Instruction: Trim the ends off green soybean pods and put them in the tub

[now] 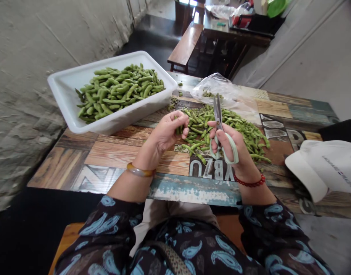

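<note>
My left hand (pixel 171 129) is closed with its fingers curled round a green soybean pod (pixel 179 129), which is mostly hidden by them. My right hand (pixel 229 143) grips a pair of scissors (pixel 218 114) by pale green handles, blades pointing up and nearly together. Beneath and beyond both hands, a pile of green soybean pods (pixel 247 131) spreads over the table. To the left of my left hand stands a white plastic tub (pixel 126 116) with many pods (pixel 121 88) heaped inside.
A clear plastic bag (pixel 221 86) with green scraps lies behind the pile on the patterned table (pixel 175 191). A white cap (pixel 327 164) sits at the right. Beyond are a wooden bench (pixel 187 44) and another table (pixel 235 34). A rough wall (pixel 35 49) is at left.
</note>
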